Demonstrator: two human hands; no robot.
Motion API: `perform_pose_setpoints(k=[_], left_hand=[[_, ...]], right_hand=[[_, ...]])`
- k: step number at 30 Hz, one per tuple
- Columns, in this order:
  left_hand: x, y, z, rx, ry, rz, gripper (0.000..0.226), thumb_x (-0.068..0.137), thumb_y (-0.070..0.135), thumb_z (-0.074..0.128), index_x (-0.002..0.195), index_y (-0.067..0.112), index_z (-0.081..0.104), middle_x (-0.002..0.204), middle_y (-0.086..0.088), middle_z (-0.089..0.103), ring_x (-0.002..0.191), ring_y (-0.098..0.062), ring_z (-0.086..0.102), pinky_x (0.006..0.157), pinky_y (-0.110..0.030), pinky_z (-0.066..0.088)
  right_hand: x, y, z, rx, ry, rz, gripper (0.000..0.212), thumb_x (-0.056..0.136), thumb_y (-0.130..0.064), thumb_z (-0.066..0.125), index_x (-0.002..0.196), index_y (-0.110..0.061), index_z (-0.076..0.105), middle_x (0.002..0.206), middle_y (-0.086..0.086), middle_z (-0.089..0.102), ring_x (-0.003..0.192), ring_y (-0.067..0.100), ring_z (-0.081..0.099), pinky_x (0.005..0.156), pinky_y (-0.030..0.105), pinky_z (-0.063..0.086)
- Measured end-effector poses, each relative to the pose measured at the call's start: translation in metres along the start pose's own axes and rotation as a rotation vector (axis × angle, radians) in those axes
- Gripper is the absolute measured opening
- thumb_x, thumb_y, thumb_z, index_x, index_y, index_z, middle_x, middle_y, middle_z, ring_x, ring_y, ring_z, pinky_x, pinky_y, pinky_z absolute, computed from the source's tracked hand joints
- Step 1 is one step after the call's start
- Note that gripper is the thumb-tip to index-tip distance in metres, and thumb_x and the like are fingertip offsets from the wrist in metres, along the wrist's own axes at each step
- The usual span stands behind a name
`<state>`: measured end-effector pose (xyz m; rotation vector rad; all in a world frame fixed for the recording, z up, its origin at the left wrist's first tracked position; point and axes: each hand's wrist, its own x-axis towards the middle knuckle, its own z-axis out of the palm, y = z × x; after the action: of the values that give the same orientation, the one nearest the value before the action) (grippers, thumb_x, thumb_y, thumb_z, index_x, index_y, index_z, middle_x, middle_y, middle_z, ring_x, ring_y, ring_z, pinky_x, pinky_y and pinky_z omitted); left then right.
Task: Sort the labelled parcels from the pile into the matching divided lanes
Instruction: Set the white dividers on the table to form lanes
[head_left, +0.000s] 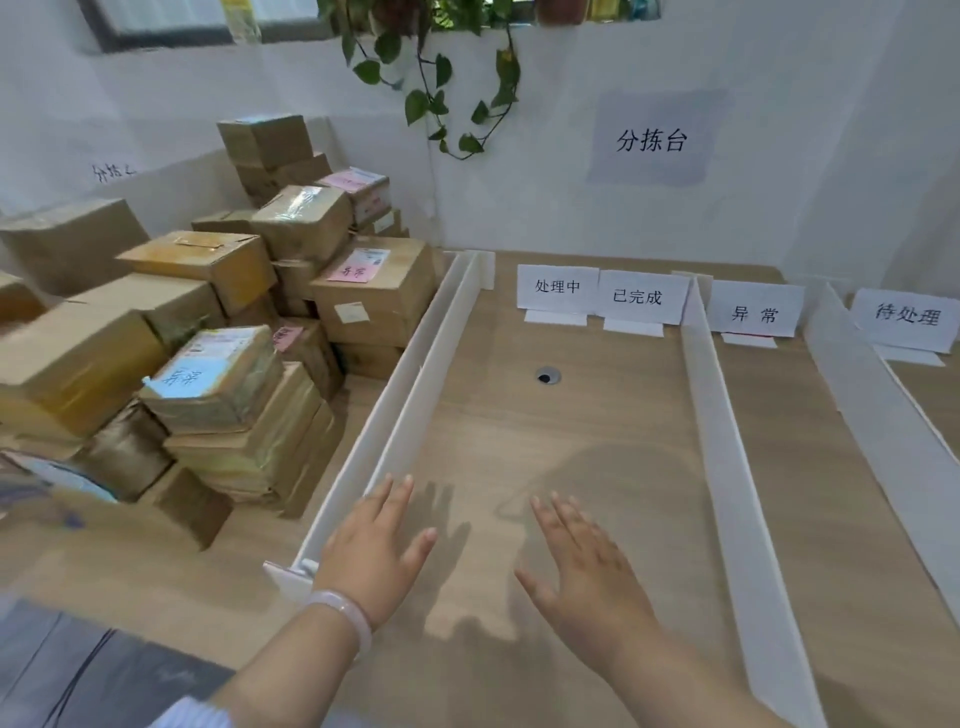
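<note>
A pile of brown cardboard parcels (218, 312) fills the left of the wooden table. One flat parcel (213, 379) carries a blue label, and a box (374, 296) behind it carries a pink one. White dividers (722, 415) split the table into lanes. Paper signs stand at the far ends: 处理中 (557, 288), 已完成 (638, 298), 异常 (754, 314), 待处理 (906, 314). My left hand (371, 556) and my right hand (584, 566) hover flat, fingers spread, over the near end of the wide middle lane. Both hold nothing.
A double white divider (415, 374) separates the pile from the lanes. A round cable hole (546, 375) sits in the middle lane. A wall sign 分拣台 (652, 140) and a hanging plant (441, 78) are behind the table. Dark floor (78, 675) shows at lower left.
</note>
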<state>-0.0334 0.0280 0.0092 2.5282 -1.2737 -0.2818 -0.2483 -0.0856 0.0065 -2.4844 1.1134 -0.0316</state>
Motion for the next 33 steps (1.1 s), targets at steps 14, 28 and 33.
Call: perform_pose_setpoints(k=[14, 28, 33], left_hand=[[0.071, -0.116, -0.003, -0.096, -0.164, -0.111, 0.057, 0.101, 0.047, 0.035, 0.154, 0.037, 0.016, 0.165, 0.004, -0.001, 0.150, -0.019, 0.009, 0.119, -0.029, 0.009], [0.114, -0.148, 0.011, -0.188, -0.302, 0.087, 0.069, 0.101, 0.039, 0.042, 0.143, 0.050, -0.013, 0.164, 0.009, 0.004, 0.150, -0.011, 0.009, 0.118, -0.026, 0.015], [0.124, -0.150, 0.007, -0.075, -0.454, 0.105, 0.087, 0.097, 0.036, 0.046, 0.144, 0.043, -0.027, 0.135, 0.001, 0.054, 0.106, -0.015, 0.059, 0.085, -0.027, 0.045]], right_hand=[[0.133, -0.121, 0.047, 0.023, -0.170, -0.191, 0.072, 0.091, -0.060, 0.023, 0.154, -0.035, -0.001, 0.163, -0.005, -0.007, 0.150, 0.014, -0.005, 0.119, 0.032, 0.002], [0.184, -0.168, 0.084, 0.048, -0.263, -0.005, 0.075, 0.100, -0.050, 0.033, 0.155, -0.024, -0.009, 0.158, -0.013, -0.023, 0.150, 0.011, -0.007, 0.121, 0.034, 0.009], [0.179, -0.187, 0.088, 0.077, -0.276, 0.253, 0.081, 0.096, -0.036, 0.044, 0.154, -0.027, -0.011, 0.157, 0.012, 0.026, 0.138, 0.026, 0.037, 0.106, 0.036, 0.035]])
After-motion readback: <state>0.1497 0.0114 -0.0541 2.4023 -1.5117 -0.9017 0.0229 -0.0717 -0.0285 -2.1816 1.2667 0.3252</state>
